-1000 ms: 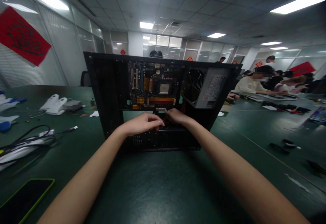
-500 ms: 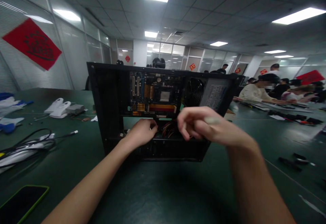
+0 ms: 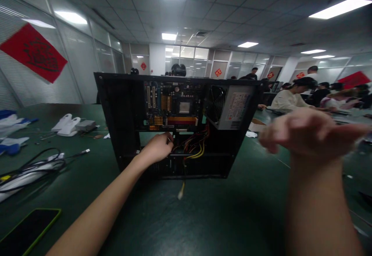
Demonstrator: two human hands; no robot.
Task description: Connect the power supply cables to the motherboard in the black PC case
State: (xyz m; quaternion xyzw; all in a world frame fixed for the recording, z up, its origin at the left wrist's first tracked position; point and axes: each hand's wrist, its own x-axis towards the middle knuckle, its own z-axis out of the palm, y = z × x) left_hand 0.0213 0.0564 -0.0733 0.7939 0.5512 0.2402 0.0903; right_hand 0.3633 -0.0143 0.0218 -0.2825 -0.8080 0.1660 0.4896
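Observation:
An open black computer case (image 3: 117, 120) stands on the green table in front of me. Inside sit a motherboard (image 3: 186, 108), a power supply (image 3: 236, 106) and a bundle of coloured cables (image 3: 200, 149). One white connector (image 3: 180, 194) dangles on its cable below the case's near edge. My left hand (image 3: 157, 147) reaches into the case just under the motherboard, fingers curled together; what they hold, if anything, is hidden. To the right of the case, my right hand (image 3: 308, 134) is raised in the air, blurred, with fingers apart and nothing seen in it.
On the left lie a phone (image 3: 29, 229), black cables (image 3: 37, 170), white plastic pieces (image 3: 68, 124) and a grey box (image 3: 86, 125). A brown open box (image 3: 256, 125) is right of the case. Several people sit beyond, one in a light top (image 3: 286, 101).
My right hand has moved right, away from the cables and out past the case. The yellow cables and the dangling connector now show. My left hand stays inside the case.

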